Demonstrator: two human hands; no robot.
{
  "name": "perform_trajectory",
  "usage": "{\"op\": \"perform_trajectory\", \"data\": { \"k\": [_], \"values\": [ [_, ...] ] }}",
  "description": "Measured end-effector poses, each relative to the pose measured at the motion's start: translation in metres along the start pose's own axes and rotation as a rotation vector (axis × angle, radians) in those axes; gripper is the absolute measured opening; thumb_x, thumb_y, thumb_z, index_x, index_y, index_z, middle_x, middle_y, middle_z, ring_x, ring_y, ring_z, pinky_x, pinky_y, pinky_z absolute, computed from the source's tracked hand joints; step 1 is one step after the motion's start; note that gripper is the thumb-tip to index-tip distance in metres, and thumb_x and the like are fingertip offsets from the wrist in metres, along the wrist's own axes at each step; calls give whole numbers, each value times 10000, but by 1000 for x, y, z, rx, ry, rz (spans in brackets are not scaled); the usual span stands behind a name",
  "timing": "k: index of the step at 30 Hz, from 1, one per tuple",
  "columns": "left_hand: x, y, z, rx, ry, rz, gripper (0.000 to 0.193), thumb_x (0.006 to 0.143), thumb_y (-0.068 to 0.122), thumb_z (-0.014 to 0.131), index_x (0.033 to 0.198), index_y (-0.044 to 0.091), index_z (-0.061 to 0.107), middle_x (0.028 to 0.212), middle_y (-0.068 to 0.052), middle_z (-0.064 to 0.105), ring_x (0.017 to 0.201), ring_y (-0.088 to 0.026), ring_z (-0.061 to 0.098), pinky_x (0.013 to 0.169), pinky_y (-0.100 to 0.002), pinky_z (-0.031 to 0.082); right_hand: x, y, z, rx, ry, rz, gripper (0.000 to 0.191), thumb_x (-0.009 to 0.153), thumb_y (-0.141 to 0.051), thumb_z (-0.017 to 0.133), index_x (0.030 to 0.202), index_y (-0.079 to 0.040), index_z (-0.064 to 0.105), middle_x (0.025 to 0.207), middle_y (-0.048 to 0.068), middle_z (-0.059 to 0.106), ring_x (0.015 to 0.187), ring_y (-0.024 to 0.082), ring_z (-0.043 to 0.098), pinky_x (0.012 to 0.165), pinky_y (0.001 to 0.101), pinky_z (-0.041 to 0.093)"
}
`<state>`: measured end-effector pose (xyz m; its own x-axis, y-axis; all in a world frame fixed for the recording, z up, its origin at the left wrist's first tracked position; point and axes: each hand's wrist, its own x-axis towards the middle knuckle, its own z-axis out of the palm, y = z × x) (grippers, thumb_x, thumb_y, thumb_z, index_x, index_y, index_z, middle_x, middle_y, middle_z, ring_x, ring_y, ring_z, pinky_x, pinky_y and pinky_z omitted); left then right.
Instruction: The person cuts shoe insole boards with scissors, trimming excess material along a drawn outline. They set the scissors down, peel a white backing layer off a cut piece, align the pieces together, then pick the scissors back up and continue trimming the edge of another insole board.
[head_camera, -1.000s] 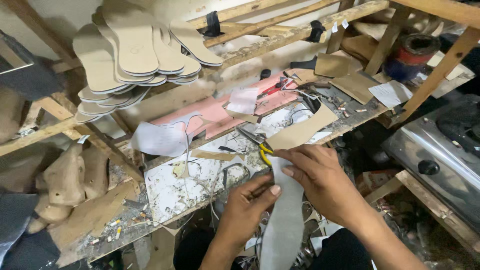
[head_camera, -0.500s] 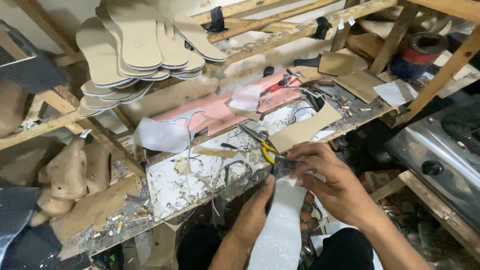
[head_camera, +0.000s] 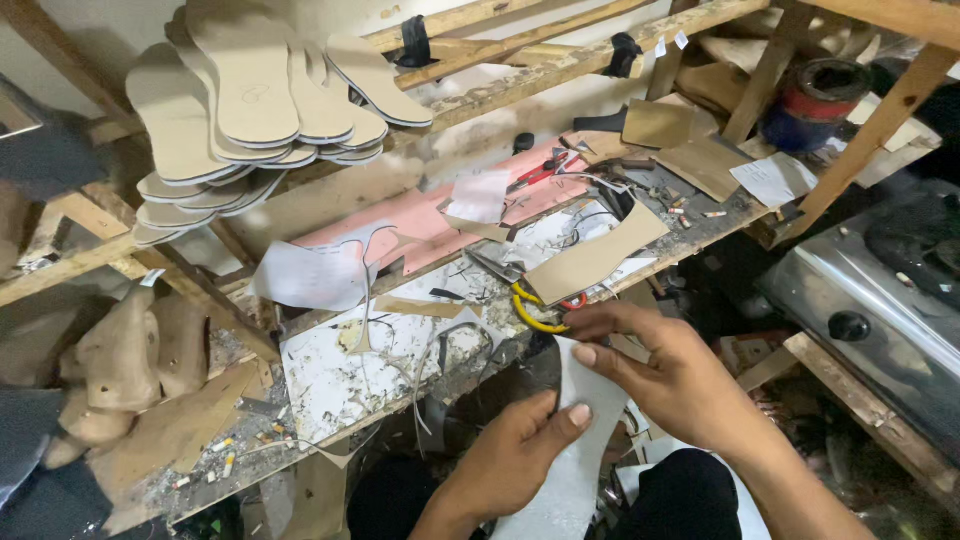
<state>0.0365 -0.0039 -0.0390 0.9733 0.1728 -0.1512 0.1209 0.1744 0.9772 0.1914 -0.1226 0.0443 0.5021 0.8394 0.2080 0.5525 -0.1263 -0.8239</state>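
Both hands hold a long pale grey sheet piece (head_camera: 575, 470) shaped like a strip, just below the workbench edge. My left hand (head_camera: 515, 455) pinches its left side with the thumb on top. My right hand (head_camera: 665, 375) grips its upper end with fingers curled over it. Scissors with yellow and red handles (head_camera: 535, 305) lie on the bench right above my right hand, partly under a brown cardboard piece (head_camera: 595, 255).
A cluttered workbench (head_camera: 330, 385) carries a white cutting slab, a pink sheet (head_camera: 420, 225), paper patterns and scraps. Several shoe insoles (head_camera: 250, 95) are stacked on the upper shelf. Wooden shoe lasts (head_camera: 130, 360) sit at left. A metal stove (head_camera: 880, 300) stands at right.
Both hands drew the pale sheet piece slightly lower and toward me. The camera view shifted a little; the bench items stayed in place.
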Motion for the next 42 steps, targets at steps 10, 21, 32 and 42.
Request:
{"op": "perform_trajectory", "data": {
  "k": [10,21,32,42],
  "values": [
    [0,14,7,-135,-56,29,647,1077,568,368,1180,-2,654,990,-82,746,823,-147,702,761,-291,569,-1,-5,4,-315,196,-546,240,811,-109,778,1043,-165,760,1103,27,717,1072,225,667,952,347,482],
    [39,8,-13,-750,476,101,623,1008,544,475,1360,40,576,1184,-128,609,1056,-224,580,892,-380,524,-40,11,40,-20,7,-190,546,911,-195,784,1385,-23,571,1272,194,676,1180,289,647,961,377,499],
    [50,8,-31,-489,531,286,455,928,231,713,1295,-29,647,1158,-86,740,1013,-142,663,915,-305,517,-63,89,71,402,-100,519,505,983,-197,628,1467,-64,569,1201,154,696,1042,207,620,901,349,490],
    [53,12,-40,-559,453,307,362,957,181,690,1239,-46,691,1107,-92,755,936,-121,691,845,-281,562,-69,97,81,634,-129,723,454,931,-240,628,1325,-17,650,1090,104,810,1005,152,716,908,316,557]
  ]
}}
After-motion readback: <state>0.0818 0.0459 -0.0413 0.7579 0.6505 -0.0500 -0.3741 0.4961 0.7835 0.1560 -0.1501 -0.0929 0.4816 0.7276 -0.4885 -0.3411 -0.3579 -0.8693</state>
